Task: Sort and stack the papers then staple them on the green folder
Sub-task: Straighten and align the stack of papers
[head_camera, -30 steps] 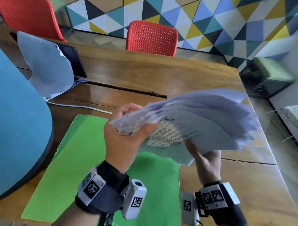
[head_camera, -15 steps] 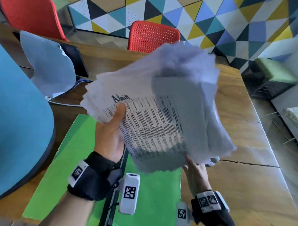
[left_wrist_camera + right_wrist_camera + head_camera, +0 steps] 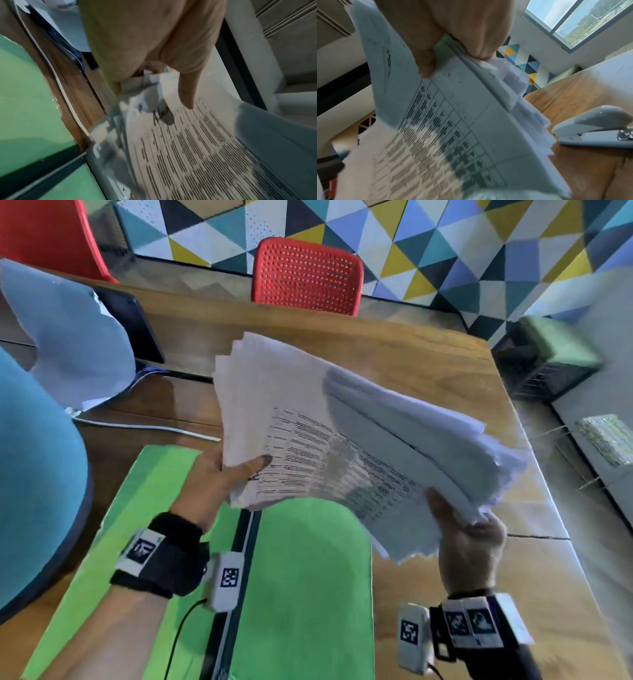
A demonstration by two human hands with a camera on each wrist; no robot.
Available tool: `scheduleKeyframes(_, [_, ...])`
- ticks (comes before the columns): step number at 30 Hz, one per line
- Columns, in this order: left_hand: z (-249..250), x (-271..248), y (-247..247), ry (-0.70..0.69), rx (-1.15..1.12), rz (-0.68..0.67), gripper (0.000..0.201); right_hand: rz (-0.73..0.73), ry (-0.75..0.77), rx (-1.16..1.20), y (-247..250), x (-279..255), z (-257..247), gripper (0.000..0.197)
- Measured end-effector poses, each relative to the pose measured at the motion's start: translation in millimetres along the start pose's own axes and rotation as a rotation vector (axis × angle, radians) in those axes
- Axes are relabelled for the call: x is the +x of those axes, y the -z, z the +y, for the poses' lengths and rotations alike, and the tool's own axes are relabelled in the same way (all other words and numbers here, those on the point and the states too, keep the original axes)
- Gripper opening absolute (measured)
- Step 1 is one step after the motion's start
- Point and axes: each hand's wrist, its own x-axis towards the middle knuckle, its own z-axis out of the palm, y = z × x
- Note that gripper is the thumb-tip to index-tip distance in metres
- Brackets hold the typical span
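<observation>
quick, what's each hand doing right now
Left hand: grips the stack of papers, thumb on top.
Right hand: grips the opposite end of the same stack.

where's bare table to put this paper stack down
Bare wood lies beyond the papers, up to the red chair, and right of the green folder below the right hand. The stapler sits on that right side. The left is crowded: blue chair, cable.

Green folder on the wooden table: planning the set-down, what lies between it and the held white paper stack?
Only air, in the head view: the white paper stack hangs above the green folder.
</observation>
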Motion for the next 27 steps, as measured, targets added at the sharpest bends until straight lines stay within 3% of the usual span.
scheduleKeyframes(4, [-9.6, -3.4, -14.4, -0.097, 0.017, 0.118, 0.029, 0.017, 0.049, -0.054, 2.0, -13.8, 27.0, 0.026])
scheduleKeyframes(6, [-19.5, -0.1, -15.1, -0.072, 0.064, 0.112, 0.032, -0.070, 0.025, -0.154, 12.4, -19.9, 48.1, 0.011])
scheduleKeyframes(9, [-37.7, 7.8, -19.0, -0.006, 0.139, 0.105, 0.034, -0.212, -0.076, -0.347, 23.1, -34.2, 73.9, 0.035])
scheduleKeyframes(11, [-43.2, 10.9, -29.7, -0.035, 0.172, 0.160, 0.023, -0.244, -0.108, -0.380, 19.5, -36.7, 81.0, 0.039])
scheduleKeyframes(12, [-45.1, 11.9, -35.2, -0.065, 0.169, 0.204, 0.018, -0.245, -0.099, -0.386, 15.5, -35.5, 82.1, 0.037])
scheduleKeyframes(14, [-40.5, 7.3, -45.6, -0.127, 0.171, 0.261, 0.030, -0.150, -0.151, -0.374, 10.0, -28.5, 81.4, 0.047])
scheduleKeyframes(15, [-35.7, 3.8, -49.7, -0.149, 0.152, 0.256, 0.028, -0.100, -0.193, -0.337, 7.7, -24.0, 79.1, 0.043])
scheduleKeyframes(17, [-28.2, -3.9, -52.0, -0.196, 0.072, 0.236, 0.009, -0.053, -0.180, -0.281, 4.1, -16.5, 66.3, 0.011])
scheduleKeyframes(19, [-22.2, -11.8, -48.5, -0.229, -0.053, 0.265, 0.008, -0.044, -0.093, -0.258, 6.2, -13.5, 53.0, 0.018])
scheduleKeyframes(21, [-17.8, -16.2, -43.3, -0.243, -0.140, 0.266, 0.017, -0.062, -0.033, -0.212, 12.6, -13.7, 44.9, 0.007])
scheduleKeyframes(27, [-23.4, -7.0, -45.3, -0.186, 0.055, 0.237, 0.015, -0.101, -0.152, -0.232, 22.3, -23.1, 75.5, 0.028])
